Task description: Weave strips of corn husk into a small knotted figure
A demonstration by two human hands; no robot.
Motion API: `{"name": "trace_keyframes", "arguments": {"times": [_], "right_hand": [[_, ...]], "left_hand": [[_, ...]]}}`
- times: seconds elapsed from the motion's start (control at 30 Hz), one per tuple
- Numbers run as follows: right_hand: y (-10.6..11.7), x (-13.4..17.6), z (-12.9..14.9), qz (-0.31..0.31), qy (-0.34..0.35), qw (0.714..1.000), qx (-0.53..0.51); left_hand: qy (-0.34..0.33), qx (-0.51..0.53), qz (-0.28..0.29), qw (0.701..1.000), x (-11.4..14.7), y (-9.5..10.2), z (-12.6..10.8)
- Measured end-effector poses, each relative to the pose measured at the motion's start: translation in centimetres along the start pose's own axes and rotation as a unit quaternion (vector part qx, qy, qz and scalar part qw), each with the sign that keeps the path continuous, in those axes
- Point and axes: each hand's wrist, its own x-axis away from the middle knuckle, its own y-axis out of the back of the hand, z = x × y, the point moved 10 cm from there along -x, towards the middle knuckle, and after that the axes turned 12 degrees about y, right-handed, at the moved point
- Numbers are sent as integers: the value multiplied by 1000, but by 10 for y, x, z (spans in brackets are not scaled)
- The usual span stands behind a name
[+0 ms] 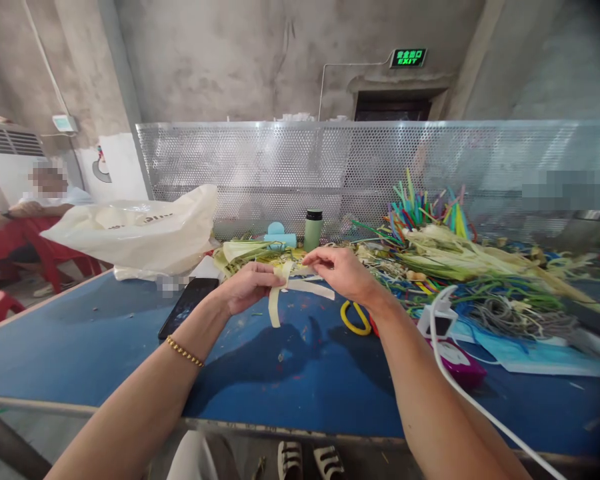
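My left hand is over the blue table, pinching pale corn husk strips between thumb and fingers. One strip hangs down from the fingertips, and another sticks out to the right. Just right of these strips is my right hand, thumb and fingertips brought together in a pinch. Whatever lies between those right fingertips is too small to make out. A gold bead bracelet circles my left wrist. Below the right hand lie yellow scissor handles, partly hidden by the forearm.
A black phone and white plastic bag are on the left. Behind the hands stands a green bottle. Husks, coloured stems and a grey cord coil crowd the right, near a white cable. A person sits far left.
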Motion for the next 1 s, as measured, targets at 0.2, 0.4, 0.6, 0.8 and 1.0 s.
{"name": "trace_keyframes", "arguments": {"times": [0.2,0.4,0.6,0.8,1.0], "right_hand": [[-29,7,19,122,-33,975,-180],[-49,13,16,152,-72,967,-191],[-65,20,13,180,-97,942,-267],[-52,10,14,130,-48,975,-171],[-52,10,15,145,-25,979,-138]], "left_hand": [[-23,-74,57,995,6,-15,-4],[-27,-186,62,980,9,-20,-1],[-31,-216,68,974,12,-23,-3],[-8,-161,59,985,12,-21,-2],[-7,-122,69,990,11,-21,-3]]}}
